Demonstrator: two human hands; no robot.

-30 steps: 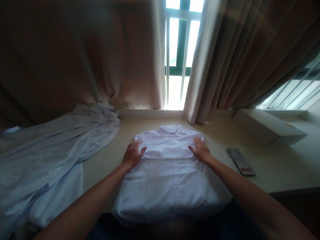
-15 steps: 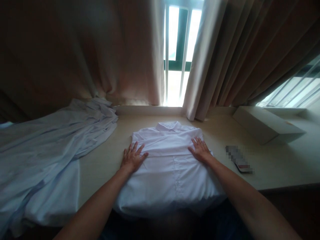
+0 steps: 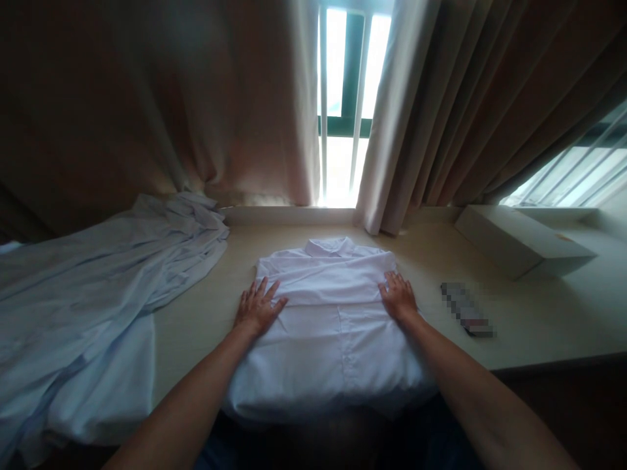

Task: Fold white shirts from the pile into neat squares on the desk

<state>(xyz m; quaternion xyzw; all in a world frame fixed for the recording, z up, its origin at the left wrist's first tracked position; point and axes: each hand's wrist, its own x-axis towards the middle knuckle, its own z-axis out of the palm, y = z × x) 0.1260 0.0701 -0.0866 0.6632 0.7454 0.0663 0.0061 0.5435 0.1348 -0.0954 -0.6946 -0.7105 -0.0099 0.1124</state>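
A white button-up shirt (image 3: 313, 352) lies in front of me, its collar pointing toward the window and its sleeves folded across the upper part. The lower end reaches the table's front edge near my lap. My left hand (image 3: 257, 308) rests with spread fingers on the shirt's left side, just at the sleeve fold. On the opposite side, my right hand (image 3: 399, 297) lies open with its fingers over the right edge of the folded part. Neither hand grasps any cloth.
Crumpled white garments (image 3: 112, 281) are heaped on the table (image 3: 196, 333) at the left. A pixelated flat object (image 3: 467, 312) lies right of the shirt, with a pale box (image 3: 529, 241) behind it. Curtains (image 3: 264, 117) hang around the barred window (image 3: 345, 104).
My right hand has slid slightly outward to the right edge of the shirt. The left hand stays nearly where it was, and the view has shifted a little.
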